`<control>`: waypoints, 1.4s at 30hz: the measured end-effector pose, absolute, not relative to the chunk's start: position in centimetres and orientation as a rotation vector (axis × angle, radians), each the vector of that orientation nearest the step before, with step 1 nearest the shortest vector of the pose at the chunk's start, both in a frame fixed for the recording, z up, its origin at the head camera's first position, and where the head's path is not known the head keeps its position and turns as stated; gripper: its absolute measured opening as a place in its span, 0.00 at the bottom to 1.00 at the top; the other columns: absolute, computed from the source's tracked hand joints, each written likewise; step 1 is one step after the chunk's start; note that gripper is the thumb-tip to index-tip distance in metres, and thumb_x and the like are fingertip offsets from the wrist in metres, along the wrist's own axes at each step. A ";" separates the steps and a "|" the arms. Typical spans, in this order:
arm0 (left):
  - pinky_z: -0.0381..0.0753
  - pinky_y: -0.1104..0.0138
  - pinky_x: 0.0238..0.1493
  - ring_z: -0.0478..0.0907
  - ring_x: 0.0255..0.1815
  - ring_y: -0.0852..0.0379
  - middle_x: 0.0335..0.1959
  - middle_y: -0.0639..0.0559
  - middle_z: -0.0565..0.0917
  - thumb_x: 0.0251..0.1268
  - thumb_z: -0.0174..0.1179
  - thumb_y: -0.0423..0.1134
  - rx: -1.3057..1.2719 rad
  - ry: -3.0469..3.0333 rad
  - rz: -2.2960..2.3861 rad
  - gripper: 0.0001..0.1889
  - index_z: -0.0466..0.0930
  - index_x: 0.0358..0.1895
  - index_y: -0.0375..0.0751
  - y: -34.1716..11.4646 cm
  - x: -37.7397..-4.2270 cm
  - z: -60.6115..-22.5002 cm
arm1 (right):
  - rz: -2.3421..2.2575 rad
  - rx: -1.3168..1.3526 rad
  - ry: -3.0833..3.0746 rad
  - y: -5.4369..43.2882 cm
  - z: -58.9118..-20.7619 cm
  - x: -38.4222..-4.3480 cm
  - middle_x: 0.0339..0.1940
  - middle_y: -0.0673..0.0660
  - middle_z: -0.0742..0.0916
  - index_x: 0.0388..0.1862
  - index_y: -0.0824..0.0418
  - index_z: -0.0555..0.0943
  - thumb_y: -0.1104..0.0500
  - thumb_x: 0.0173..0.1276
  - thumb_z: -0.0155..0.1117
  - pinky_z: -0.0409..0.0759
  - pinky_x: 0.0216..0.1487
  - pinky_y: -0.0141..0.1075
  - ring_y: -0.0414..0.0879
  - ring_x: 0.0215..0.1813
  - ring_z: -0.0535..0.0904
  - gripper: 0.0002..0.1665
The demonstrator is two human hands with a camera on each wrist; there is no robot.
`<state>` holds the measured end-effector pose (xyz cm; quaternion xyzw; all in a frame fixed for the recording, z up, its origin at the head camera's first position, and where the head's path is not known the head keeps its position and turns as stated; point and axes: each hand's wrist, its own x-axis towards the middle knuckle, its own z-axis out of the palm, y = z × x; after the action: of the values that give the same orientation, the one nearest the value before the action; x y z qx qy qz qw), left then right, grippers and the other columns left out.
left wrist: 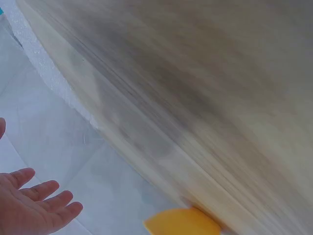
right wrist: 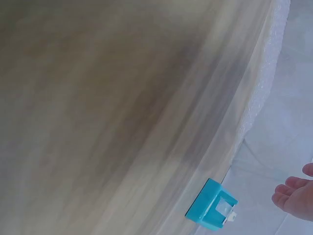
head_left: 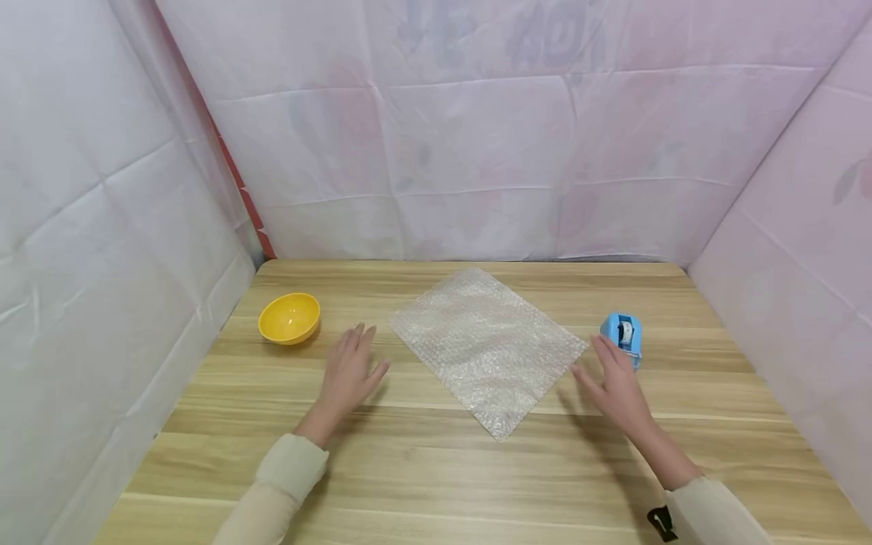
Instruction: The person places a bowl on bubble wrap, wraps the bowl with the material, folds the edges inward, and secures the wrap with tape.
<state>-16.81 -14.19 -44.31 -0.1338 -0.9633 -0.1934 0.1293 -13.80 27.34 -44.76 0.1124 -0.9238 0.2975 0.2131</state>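
Head: bubble wrap (head_left: 487,352) between grips (head_left: 347,372) (head_left: 617,390)

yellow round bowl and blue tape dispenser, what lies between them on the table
The head view shows a flat translucent bubble-wrap sheet between them, the left hand nearer the bowl, the right hand nearer the dispenser.

head: bright, even light | soft shadows on bench (head_left: 409,484) | small glints on bubble wrap (head_left: 480,348) | pale sheen low centre | both wrist views: dimmer, bluish cast, bench grain smeared, soft focus
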 end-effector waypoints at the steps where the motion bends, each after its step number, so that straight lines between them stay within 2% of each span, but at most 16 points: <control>1: 0.61 0.42 0.65 0.62 0.66 0.33 0.65 0.30 0.65 0.60 0.58 0.48 -0.395 -2.802 -0.565 0.32 0.64 0.64 0.32 -14.0 -17.0 -44.3 | 0.828 0.306 -2.576 27.2 -44.7 -14.0 0.60 0.80 0.68 0.59 0.80 0.65 0.61 0.58 0.65 0.62 0.56 0.68 0.75 0.61 0.61 0.35; 9: 0.59 0.44 0.67 0.59 0.68 0.34 0.67 0.31 0.62 0.62 0.56 0.49 -0.406 -2.859 -0.578 0.33 0.61 0.66 0.33 -12.8 -18.4 -44.7 | 0.835 0.294 -2.611 26.8 -45.1 -15.0 0.60 0.80 0.68 0.60 0.80 0.65 0.61 0.59 0.63 0.60 0.58 0.68 0.75 0.61 0.61 0.35; 17: 0.60 0.45 0.67 0.60 0.68 0.35 0.67 0.31 0.63 0.64 0.53 0.49 -0.372 -2.913 -0.565 0.32 0.62 0.65 0.32 -12.0 -19.6 -45.1 | 0.836 0.282 -2.635 26.9 -45.9 -16.1 0.58 0.81 0.69 0.59 0.80 0.65 0.62 0.59 0.63 0.60 0.59 0.66 0.75 0.59 0.62 0.34; 26: 0.63 0.47 0.66 0.62 0.67 0.37 0.65 0.32 0.66 0.64 0.55 0.47 -0.322 -2.929 -0.602 0.30 0.63 0.64 0.31 -11.2 -21.2 -45.4 | 0.851 0.225 -2.693 26.7 -46.1 -17.3 0.58 0.82 0.69 0.60 0.82 0.63 0.62 0.63 0.59 0.59 0.62 0.65 0.75 0.60 0.62 0.33; 42: 0.58 0.48 0.70 0.56 0.70 0.38 0.69 0.33 0.59 0.66 0.51 0.49 -0.337 -3.098 -0.535 0.32 0.59 0.67 0.32 -9.7 -23.1 -46.2 | 0.830 0.170 -2.849 26.9 -47.3 -19.1 0.59 0.85 0.66 0.60 0.84 0.62 0.60 0.65 0.56 0.61 0.62 0.65 0.77 0.61 0.61 0.33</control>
<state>-23.11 -9.68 -46.20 -0.1065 -0.9798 -0.1691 -0.0101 -19.08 26.94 -47.28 0.0571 -0.9551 0.2783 0.0844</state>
